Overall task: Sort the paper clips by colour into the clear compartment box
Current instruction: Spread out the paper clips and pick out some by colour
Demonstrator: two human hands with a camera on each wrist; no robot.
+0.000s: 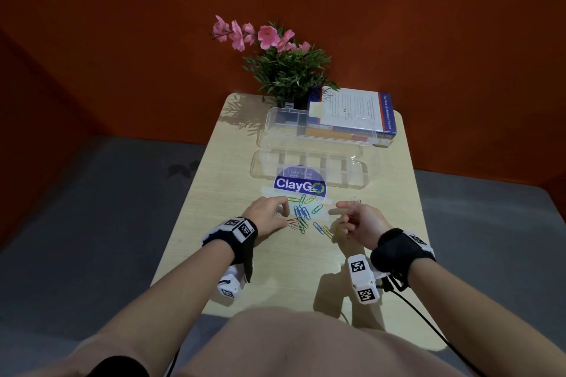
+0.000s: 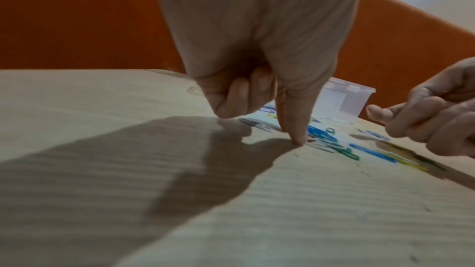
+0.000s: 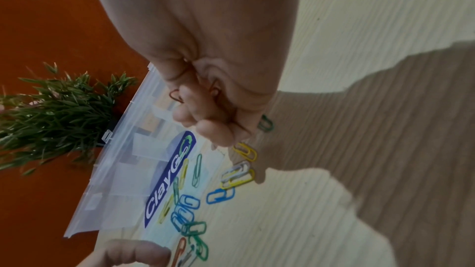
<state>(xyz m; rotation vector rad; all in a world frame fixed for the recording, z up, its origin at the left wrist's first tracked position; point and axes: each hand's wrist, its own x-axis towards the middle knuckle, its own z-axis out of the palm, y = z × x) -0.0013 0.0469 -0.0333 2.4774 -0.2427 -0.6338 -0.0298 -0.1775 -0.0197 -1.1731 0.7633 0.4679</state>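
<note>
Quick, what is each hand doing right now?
Left hand: holds nothing, one fingertip pressed on the table beside the clips.
Right hand: fingers curled round red paper clips.

Head view high, looking down the table (image 1: pixel 214 162), wrist views low, close, sharing the paper clips (image 1: pixel 301 214).

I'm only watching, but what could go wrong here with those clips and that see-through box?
The right hand seems to hold several red clips in curled fingers; one could slip out on the way to the box. The loose clips overlap, so the left hand might drag neighbours of another colour along. The box's dividers are clear and hard to see, so a clip may land in the wrong compartment.
</note>
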